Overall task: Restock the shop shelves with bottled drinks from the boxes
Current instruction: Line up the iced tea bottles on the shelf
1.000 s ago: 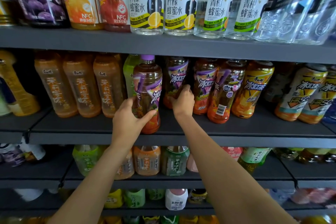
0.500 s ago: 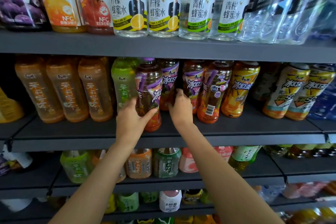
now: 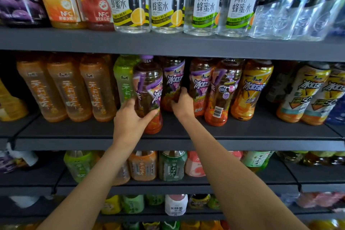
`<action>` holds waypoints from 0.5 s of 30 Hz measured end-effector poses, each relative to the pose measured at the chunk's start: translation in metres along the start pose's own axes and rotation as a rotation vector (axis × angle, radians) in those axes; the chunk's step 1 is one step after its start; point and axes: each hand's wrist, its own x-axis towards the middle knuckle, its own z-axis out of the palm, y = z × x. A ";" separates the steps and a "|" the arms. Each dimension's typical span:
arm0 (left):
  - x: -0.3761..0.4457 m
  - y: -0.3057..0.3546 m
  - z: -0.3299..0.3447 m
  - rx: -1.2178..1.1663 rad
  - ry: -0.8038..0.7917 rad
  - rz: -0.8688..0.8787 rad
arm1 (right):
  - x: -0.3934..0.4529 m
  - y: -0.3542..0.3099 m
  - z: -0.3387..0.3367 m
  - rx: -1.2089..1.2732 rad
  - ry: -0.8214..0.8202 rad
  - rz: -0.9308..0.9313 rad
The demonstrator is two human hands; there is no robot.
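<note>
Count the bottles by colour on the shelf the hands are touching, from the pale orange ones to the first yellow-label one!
Pale orange tea bottles: 3
Green tea bottle: 1
Purple-label iced tea bottles: 4, with the left hand and right hand each gripping one
Yellow-label iced tea bottle: 1
Total: 9

Both bare forearms rise from the bottom of the frame and converge toward its centre, the left from the lower left, the right from the lower right. The left hand (image 3: 131,117) sits just left of centre, fingers and thumb curled round the lower part of a purple-capped bottle (image 3: 148,93). The right hand (image 3: 182,105), slightly higher and right of centre, has its fingers hooked round the bottle behind (image 3: 172,84).
</note>
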 end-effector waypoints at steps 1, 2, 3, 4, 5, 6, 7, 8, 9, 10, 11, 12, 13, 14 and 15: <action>-0.001 -0.002 -0.004 0.009 0.009 -0.001 | 0.000 0.000 0.002 -0.001 0.020 -0.005; -0.003 -0.003 -0.008 0.016 0.017 -0.005 | -0.002 -0.001 0.004 0.001 0.025 -0.021; -0.005 -0.005 -0.011 0.019 0.025 -0.009 | -0.003 -0.001 0.007 0.008 0.018 -0.045; -0.006 -0.006 -0.014 0.023 0.031 -0.011 | -0.006 -0.003 0.011 0.016 0.005 -0.078; -0.006 -0.006 -0.016 0.025 0.034 -0.012 | -0.008 -0.005 0.015 0.022 -0.014 -0.104; -0.007 -0.007 -0.017 0.028 0.034 -0.012 | -0.010 -0.008 0.019 0.022 -0.035 -0.127; -0.006 -0.008 -0.018 0.028 0.032 -0.011 | -0.011 -0.012 0.022 0.018 -0.057 -0.144; -0.006 -0.008 -0.018 0.028 0.030 -0.008 | -0.012 -0.014 0.024 0.014 -0.081 -0.159; -0.005 -0.009 -0.018 0.026 0.029 -0.007 | -0.012 -0.015 0.025 0.018 -0.103 -0.164; -0.005 -0.010 -0.018 0.022 0.029 -0.006 | -0.011 -0.015 0.024 0.038 -0.126 -0.156; -0.006 -0.012 -0.018 0.014 0.029 -0.002 | -0.010 -0.013 0.021 0.082 -0.142 -0.128; -0.006 -0.014 -0.018 0.005 0.028 0.007 | -0.010 -0.010 0.017 0.150 -0.129 -0.083; -0.006 -0.015 -0.018 -0.006 0.026 0.018 | -0.008 -0.007 0.014 0.195 -0.073 -0.037; -0.006 -0.016 -0.017 -0.018 0.025 0.028 | -0.005 -0.005 0.011 0.200 0.019 0.001; -0.006 -0.017 -0.017 -0.031 0.025 0.032 | -0.001 -0.004 0.012 0.150 0.104 0.031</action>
